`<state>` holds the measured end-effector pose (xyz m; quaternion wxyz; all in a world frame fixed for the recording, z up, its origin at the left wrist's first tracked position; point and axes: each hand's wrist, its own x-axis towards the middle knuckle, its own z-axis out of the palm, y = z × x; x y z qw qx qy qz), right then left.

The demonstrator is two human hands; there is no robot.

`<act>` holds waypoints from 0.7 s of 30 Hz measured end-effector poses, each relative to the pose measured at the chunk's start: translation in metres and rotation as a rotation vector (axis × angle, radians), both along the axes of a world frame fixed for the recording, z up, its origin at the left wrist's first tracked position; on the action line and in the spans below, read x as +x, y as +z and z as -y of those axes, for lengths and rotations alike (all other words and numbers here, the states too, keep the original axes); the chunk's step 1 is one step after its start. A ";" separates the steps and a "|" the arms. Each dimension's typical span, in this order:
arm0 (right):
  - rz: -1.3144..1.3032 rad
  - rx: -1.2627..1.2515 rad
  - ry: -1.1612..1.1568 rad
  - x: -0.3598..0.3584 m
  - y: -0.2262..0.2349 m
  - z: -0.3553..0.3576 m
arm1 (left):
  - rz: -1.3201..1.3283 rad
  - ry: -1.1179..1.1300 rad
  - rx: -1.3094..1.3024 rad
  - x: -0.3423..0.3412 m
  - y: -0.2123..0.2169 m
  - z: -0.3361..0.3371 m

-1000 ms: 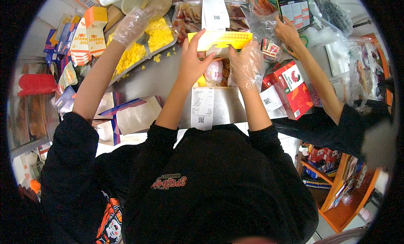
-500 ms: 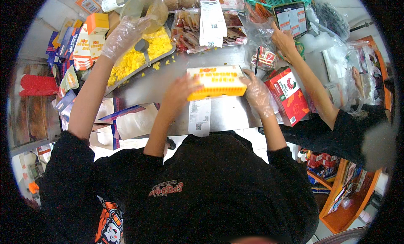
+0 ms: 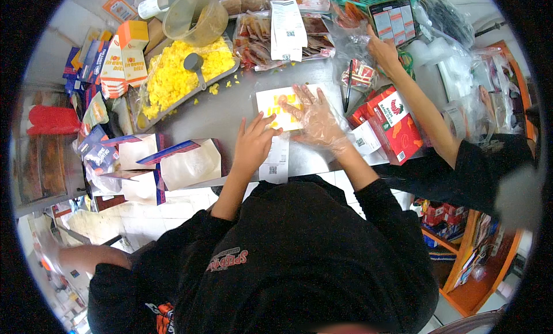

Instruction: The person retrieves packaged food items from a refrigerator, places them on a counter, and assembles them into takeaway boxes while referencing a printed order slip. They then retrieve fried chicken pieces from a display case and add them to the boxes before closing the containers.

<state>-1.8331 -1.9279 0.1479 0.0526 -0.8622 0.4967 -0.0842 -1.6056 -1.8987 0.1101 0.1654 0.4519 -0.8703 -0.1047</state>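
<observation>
A white-topped carton with yellow lettering point(image 3: 266, 99) sits on the steel counter in front of me. My right hand point(image 3: 320, 124), in a clear plastic glove, lies spread flat over the carton's right part and hides much of it. Bare, my left hand point(image 3: 254, 143) has its fingers apart at the carton's near left edge, fingertips on or beside it. A long printed receipt point(image 3: 274, 161) lies partly below the carton, toward me. Neither hand is wrapped around anything.
A tray of yellow crumbly food point(image 3: 173, 75) with a grey scoop point(image 3: 194, 63) stands far left. Open cartons point(image 3: 190, 164) are at near left. A red box point(image 3: 394, 124) and a pen point(image 3: 348, 86) lie right. A co-worker's hand point(image 3: 385, 54) is by a tablet point(image 3: 394, 23).
The carton has gone from tilted, with its yellow side showing, to top up. My right hand has moved from its right end onto its top. The left co-worker's gloved hand has withdrawn from the tray.
</observation>
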 end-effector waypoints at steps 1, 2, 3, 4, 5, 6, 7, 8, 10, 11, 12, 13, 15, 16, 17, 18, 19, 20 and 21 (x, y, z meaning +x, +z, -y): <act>-0.002 -0.014 0.011 0.000 -0.004 0.006 | 0.006 0.006 -0.050 0.000 -0.004 0.000; -0.063 0.020 0.004 -0.001 -0.007 0.010 | 0.010 0.019 -0.126 0.000 -0.009 -0.002; -0.097 -0.065 -0.002 -0.002 -0.009 0.013 | -0.010 -0.008 -0.183 -0.002 -0.016 -0.008; -0.081 -0.100 0.035 -0.003 -0.009 0.015 | -0.033 -0.032 -0.282 -0.006 -0.022 -0.012; -0.115 -0.094 0.054 -0.003 -0.008 0.017 | -0.089 -0.067 -0.436 -0.008 -0.029 -0.016; -0.162 -0.072 0.070 -0.003 -0.006 0.018 | -0.005 -0.067 -0.367 -0.010 -0.035 -0.024; -0.169 -0.041 0.061 -0.002 -0.003 0.018 | 0.045 -0.074 -0.350 -0.016 -0.041 -0.033; -0.175 -0.011 0.054 -0.001 0.001 0.019 | 0.063 -0.082 -0.376 -0.023 -0.046 -0.038; -0.190 0.032 0.048 0.003 0.009 0.020 | 0.165 0.031 -0.398 -0.031 -0.056 -0.040; -0.200 0.041 0.049 0.004 0.012 0.020 | 0.127 0.085 -0.411 -0.033 -0.059 -0.040; -0.209 0.050 0.048 0.004 0.014 0.021 | 0.093 0.135 -0.402 -0.034 -0.061 -0.039; -0.211 0.057 0.041 0.005 0.015 0.021 | 0.095 0.140 -0.454 -0.034 -0.063 -0.036; -0.215 0.072 0.025 0.004 0.014 0.022 | 0.113 0.152 -0.506 -0.033 -0.065 -0.031; -0.202 0.078 0.028 0.003 0.012 0.022 | 0.097 0.148 -0.436 -0.033 -0.064 -0.031; -0.190 0.083 0.029 0.002 0.008 0.021 | 0.089 0.152 -0.365 -0.033 -0.064 -0.030; -0.178 0.087 0.028 0.001 0.005 0.021 | 0.054 0.138 -0.347 -0.033 -0.062 -0.030; -0.134 0.064 0.027 0.000 0.002 0.020 | 0.081 0.134 -0.302 -0.033 -0.060 -0.030; -0.090 0.040 0.025 -0.001 -0.001 0.020 | 0.083 0.114 -0.311 -0.033 -0.058 -0.031; -0.080 0.067 0.011 -0.002 -0.004 0.020 | 0.101 0.092 -0.315 -0.032 -0.054 -0.033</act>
